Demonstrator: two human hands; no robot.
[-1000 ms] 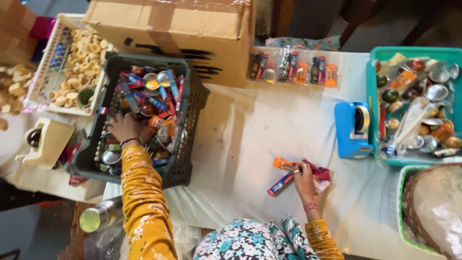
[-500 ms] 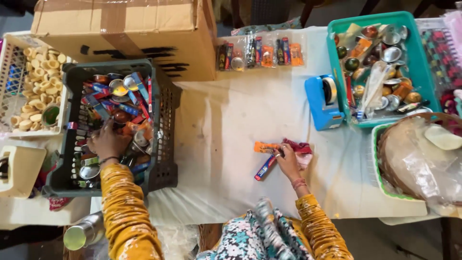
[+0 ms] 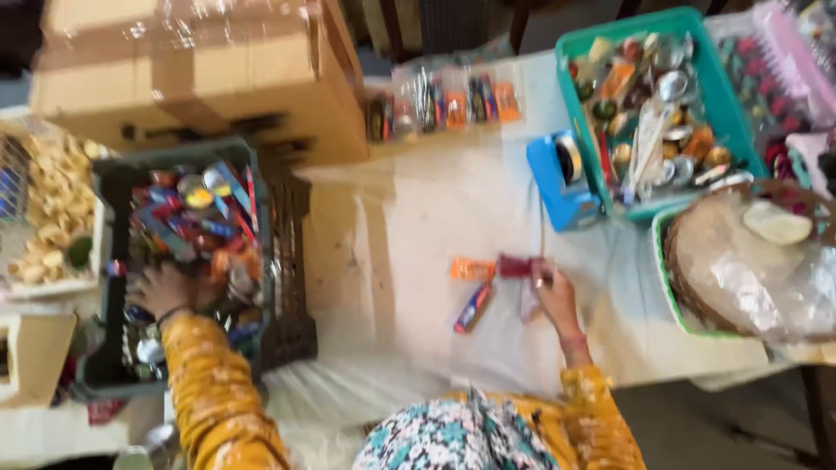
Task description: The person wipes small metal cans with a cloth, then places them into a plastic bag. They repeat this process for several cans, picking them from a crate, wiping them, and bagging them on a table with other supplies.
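My left hand (image 3: 165, 289) reaches into a dark plastic crate (image 3: 287, 261) full of small colourful packets and tins, fingers down among them; what it holds is hidden and blurred. My right hand (image 3: 555, 296) rests on the white-covered table (image 3: 418, 226) on a red packet (image 3: 515, 265). Just left of it lie an orange packet (image 3: 471, 269) and a blue-and-red tube (image 3: 473, 307).
A big cardboard box (image 3: 200, 78) stands behind the crate. A blue tape dispenser (image 3: 560, 183), a teal tray (image 3: 723, 96) of tins and a row of clear pouches (image 3: 444, 100) line the back. A round basket under plastic film (image 3: 749, 261) sits right. A white tray of pale pieces (image 3: 52, 209) is at left.
The camera view has drifted, shifting everything left and down. My left hand stays inside the crate, and my right hand stays on the packets on the table.
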